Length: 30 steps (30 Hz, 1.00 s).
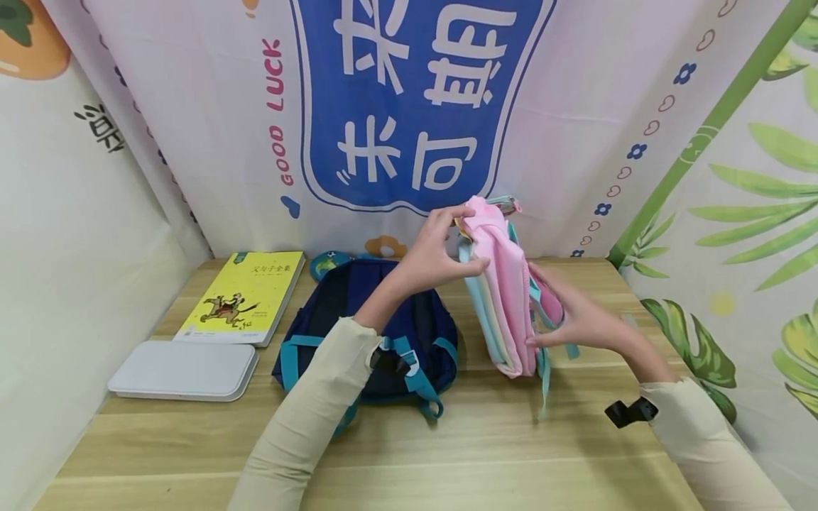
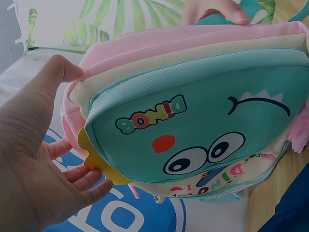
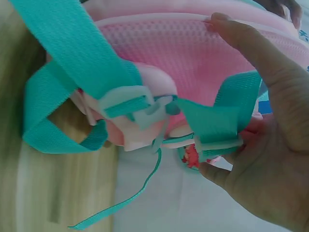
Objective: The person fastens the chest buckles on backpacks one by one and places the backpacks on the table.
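A small pink, cream and teal children's backpack (image 1: 501, 284) is held on edge between both hands at the right of the head view. In the left wrist view its teal front panel (image 2: 193, 106) carries a cartoon face and colourful lettering. My left hand (image 1: 441, 255) grips the far end, thumb on the pink side and fingers by a yellow scalloped trim (image 2: 104, 159). On the back side, my right hand (image 1: 584, 319) holds the pack with its thumb at the edge of the pink mesh panel (image 3: 164, 48). Its fingers reach behind the teal straps (image 3: 91, 58), partly hidden.
Left of the pink pack, a dark blue backpack (image 1: 377, 284) with teal straps lies on the wooden table (image 1: 486, 454). A yellow book (image 1: 249, 294) and a pale flat case (image 1: 185, 369) lie further left. A printed cloth (image 1: 549, 128) hangs behind the table.
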Motion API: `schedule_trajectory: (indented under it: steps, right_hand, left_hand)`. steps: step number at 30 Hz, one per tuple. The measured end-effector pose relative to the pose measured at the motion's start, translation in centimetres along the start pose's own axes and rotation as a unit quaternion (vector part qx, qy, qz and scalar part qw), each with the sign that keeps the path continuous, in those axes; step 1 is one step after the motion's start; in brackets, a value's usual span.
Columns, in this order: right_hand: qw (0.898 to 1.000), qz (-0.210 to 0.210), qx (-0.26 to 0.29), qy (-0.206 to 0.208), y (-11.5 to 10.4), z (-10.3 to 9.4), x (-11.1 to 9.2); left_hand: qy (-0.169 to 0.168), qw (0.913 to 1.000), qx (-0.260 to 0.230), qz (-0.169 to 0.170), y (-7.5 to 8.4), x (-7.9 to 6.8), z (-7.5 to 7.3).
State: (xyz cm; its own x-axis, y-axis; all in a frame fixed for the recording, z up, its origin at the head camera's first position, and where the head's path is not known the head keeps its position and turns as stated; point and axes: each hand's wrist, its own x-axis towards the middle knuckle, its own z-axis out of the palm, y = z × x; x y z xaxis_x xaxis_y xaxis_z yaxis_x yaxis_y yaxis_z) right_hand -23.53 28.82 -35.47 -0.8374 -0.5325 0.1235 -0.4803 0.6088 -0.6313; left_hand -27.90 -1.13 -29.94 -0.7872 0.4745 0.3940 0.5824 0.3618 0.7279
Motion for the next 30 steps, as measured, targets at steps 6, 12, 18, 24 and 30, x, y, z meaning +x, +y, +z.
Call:
schedule_trajectory:
  steps: [6,12,18,24,30]
  right_hand:
    - [1.0,0.009,0.022,-0.01,0.4,0.8,-0.6]
    - [0.999,0.002,0.042,-0.013,1.3,1.7,-1.3]
    - [0.999,-0.003,0.041,-0.001,1.7,2.9,-1.7]
    - [0.999,0.008,0.033,0.025,1.8,4.1,-1.9]
    - [0.999,-0.001,0.028,0.047,1.9,4.9,-2.0]
  left_hand:
    - [0.002,1.0,0.004,-0.002,-0.2,-0.1,-0.2]
    - [-0.003,0.9999,-0.004,-0.009,-0.4,-0.4,-0.4]
    - [-0.003,0.9999,-0.007,-0.014,-0.8,-0.4,-0.6]
    - [-0.003,0.9998,0.0,-0.019,-1.0,-0.5,-0.7]
    - [-0.016,0.9997,0.005,-0.019,-1.2,-0.7,-0.9]
